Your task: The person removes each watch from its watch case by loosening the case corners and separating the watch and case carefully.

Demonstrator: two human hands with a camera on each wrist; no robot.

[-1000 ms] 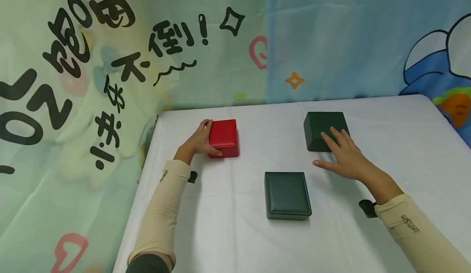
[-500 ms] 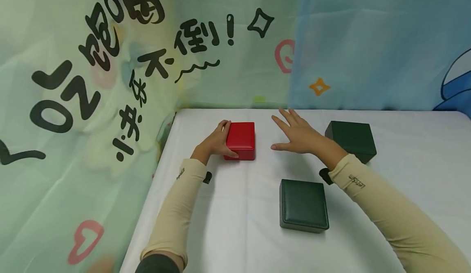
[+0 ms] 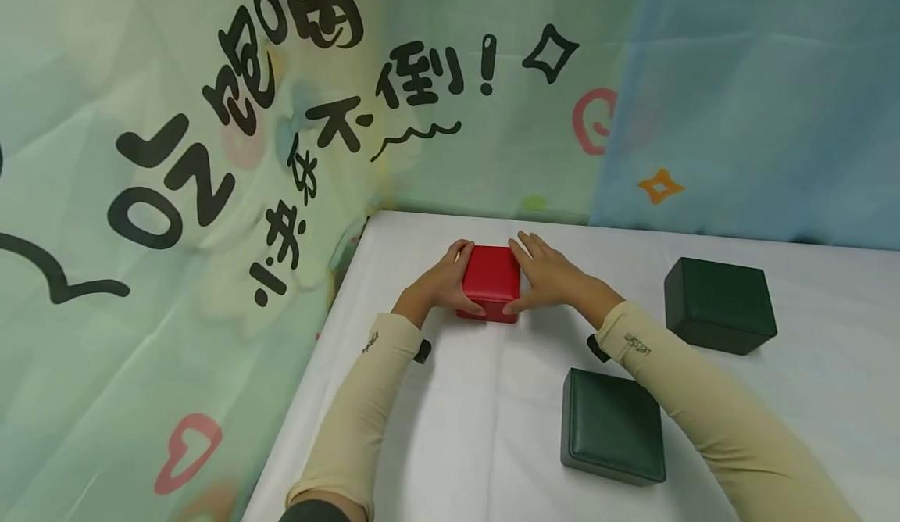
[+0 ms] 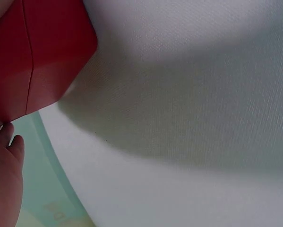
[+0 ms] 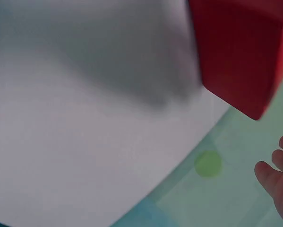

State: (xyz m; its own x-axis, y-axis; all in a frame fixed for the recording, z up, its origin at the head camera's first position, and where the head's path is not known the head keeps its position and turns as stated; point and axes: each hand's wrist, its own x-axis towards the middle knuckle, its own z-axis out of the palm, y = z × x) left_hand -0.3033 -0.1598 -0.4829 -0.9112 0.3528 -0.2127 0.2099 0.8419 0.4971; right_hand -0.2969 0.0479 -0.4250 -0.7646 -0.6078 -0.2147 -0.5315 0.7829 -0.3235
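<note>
A small red box point(image 3: 492, 270) with a padded-looking lid sits on the white table point(image 3: 464, 420) between both hands. My left hand point(image 3: 441, 284) grips its left side, thumb along the front and fingers toward the back. In the left wrist view, those fingers point(image 4: 6, 135) meet the lower edge of the red box point(image 4: 58, 52). My right hand point(image 3: 555, 278) is at the box's right side, its thumb by the front right corner. Seen from the right wrist, the spread fingers point(image 5: 269, 176) stand apart from the red box point(image 5: 240, 52). The lid is down.
One dark green box point(image 3: 720, 303) stands at the right rear. Another green box point(image 3: 613, 427) lies nearer the front, partly behind the right forearm. A printed cloth backdrop point(image 3: 450, 170) rises behind and left of the table.
My right hand has moved left from the rear green box to the red box's right side. The left hand keeps its hold on the red box. The head view has swung right-to-left.
</note>
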